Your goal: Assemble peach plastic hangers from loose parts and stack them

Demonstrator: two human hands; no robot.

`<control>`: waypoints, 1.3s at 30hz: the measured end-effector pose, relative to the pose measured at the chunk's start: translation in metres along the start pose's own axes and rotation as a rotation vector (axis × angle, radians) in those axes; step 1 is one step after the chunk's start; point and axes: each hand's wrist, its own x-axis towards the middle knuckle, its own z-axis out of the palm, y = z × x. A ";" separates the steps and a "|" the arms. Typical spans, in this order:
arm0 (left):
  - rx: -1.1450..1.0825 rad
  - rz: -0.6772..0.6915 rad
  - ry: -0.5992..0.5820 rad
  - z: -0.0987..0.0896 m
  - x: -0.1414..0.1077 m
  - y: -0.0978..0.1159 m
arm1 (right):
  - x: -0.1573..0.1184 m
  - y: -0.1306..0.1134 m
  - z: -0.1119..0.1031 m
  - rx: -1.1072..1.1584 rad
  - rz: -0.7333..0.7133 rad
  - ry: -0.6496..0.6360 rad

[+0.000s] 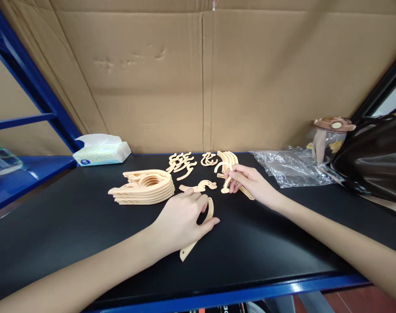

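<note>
My right hand [245,180] pinches a beige plastic hanger hook [227,184], its curved end pointing up and left. Below and to the left, my left hand [181,215] hovers over or rests on a curved beige hanger arm [191,250], hiding its middle; whether they touch is unclear. The fingers there are bent, with the thumb stretched apart. Just beyond those knuckles lies a beige centre piece [206,185] with a curled end. Several curved hanger arms [228,157] are grouped behind my right hand, which partly covers another straight piece [247,192].
Folded beige hangers [142,189] are stacked at left. Loose small parts [181,164] and curved hooks [209,159] lie at the back. Tissues [101,150] stand back left; clear plastic bags [282,165], a bottle [330,139] and a dark bag [374,161] sit right.
</note>
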 end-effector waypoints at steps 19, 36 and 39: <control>-0.236 -0.102 -0.097 0.000 0.000 0.000 | -0.004 -0.010 0.002 0.228 0.132 -0.035; -0.170 -0.025 -0.124 0.007 0.003 -0.006 | -0.008 -0.007 0.006 0.362 0.131 -0.132; -0.178 -0.007 -0.131 0.006 0.002 -0.006 | -0.007 -0.005 0.007 0.361 0.154 -0.161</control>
